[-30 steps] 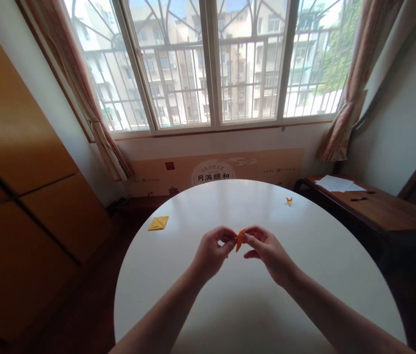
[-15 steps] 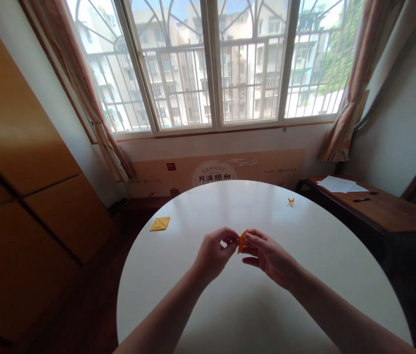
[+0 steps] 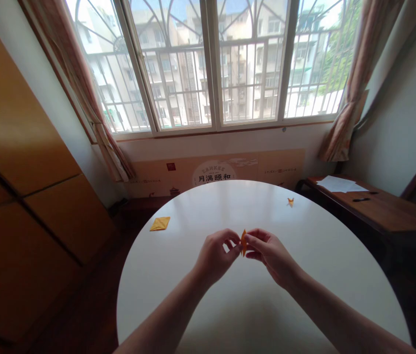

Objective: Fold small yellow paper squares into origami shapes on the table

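Between my two hands, over the white round table (image 3: 200, 305), is a small piece of folded orange paper (image 3: 244, 242), narrow and pointed at top and bottom. My left hand (image 3: 219, 253) pinches its left side between thumb and fingers. From the other side, my right hand (image 3: 269, 252) grips it with thumb and index finger, the other fingers curled behind. Part of the paper is covered by the fingertips. Farther left on the table lies a flat yellow folded paper (image 3: 160, 223). A tiny orange folded-paper crane (image 3: 291, 201) stands at the far right.
A brown wooden bench (image 3: 388, 209) with white sheets (image 3: 340, 184) and a small dark object (image 3: 361, 199) on it stands to the right. Behind the table is a printed beige panel (image 3: 145, 172) below the barred window. Orange-brown cabinets (image 3: 16, 123) rise on the left.
The folded orange paper has turned more upright and edge-on. My left fingers have shifted slightly right, and my right hand's lower fingers have curled in closer.
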The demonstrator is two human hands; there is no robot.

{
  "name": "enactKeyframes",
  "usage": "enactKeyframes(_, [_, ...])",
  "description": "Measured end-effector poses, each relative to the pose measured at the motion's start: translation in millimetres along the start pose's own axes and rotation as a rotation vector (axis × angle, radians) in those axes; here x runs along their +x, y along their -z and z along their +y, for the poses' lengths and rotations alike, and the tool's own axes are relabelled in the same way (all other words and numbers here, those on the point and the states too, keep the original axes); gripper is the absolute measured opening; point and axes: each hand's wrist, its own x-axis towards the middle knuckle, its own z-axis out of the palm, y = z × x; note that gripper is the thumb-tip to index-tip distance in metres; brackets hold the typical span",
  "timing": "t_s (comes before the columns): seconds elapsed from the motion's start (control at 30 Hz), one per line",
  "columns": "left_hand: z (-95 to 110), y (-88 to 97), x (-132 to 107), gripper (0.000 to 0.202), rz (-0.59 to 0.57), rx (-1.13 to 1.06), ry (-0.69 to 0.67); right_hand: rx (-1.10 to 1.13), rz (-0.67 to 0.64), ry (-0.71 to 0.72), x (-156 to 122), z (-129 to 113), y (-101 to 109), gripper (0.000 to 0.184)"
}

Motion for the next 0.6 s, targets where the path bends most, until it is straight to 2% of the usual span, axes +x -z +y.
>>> enactKeyframes(0.27, [8,3.5,-4,0.004,0.008,0.288,-0.049,0.000,-0.031,0.049,-5,0,-4,0.032])
enactKeyframes(0.6, [12,3.0,-6,0.011,-0.004,0.463,-0.112,-0.025,-0.013,0.060,-10,-4,-9,0.030])
